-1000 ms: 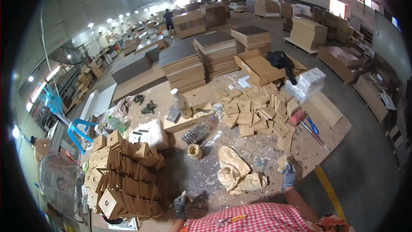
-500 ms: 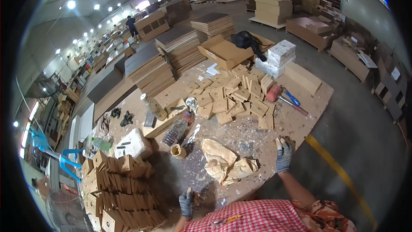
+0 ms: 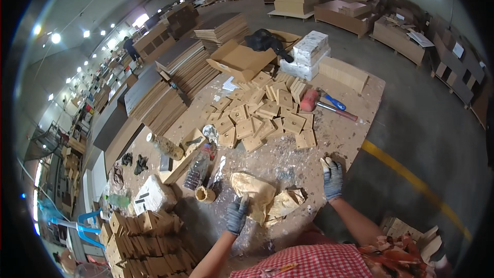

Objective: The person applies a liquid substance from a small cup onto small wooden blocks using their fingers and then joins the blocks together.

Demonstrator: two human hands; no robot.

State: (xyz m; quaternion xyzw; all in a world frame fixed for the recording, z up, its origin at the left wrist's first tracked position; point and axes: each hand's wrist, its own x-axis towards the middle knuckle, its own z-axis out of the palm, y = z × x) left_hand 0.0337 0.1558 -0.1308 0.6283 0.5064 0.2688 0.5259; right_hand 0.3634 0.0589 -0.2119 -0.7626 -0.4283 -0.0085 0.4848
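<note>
My left hand (image 3: 237,215), in a grey knitted glove, is over the table's near part, beside a crumpled yellowish sheet of paper or cloth (image 3: 257,189). Its fingers point forward and reach the sheet's left edge; nothing shows in them. My right hand (image 3: 333,179), gloved the same way, lies on the table's right edge with its fingers stretched out and holds nothing. Beyond the sheet, small wooden blocks with holes (image 3: 252,126) lie in a loose heap. A mallet with a red head (image 3: 310,100) and a blue-handled tool (image 3: 334,102) rest right of the heap.
Stacked wooden blocks (image 3: 139,242) stand at the near left. A plastic bottle (image 3: 196,171), a small round cup (image 3: 205,194) and a white package (image 3: 153,195) lie nearby. An open cardboard box (image 3: 239,62) and white blocks (image 3: 310,51) stand at the far side.
My left hand has moved forward from the table's near edge to the crumpled sheet. The right hand stays at the right edge. The whole view has shifted.
</note>
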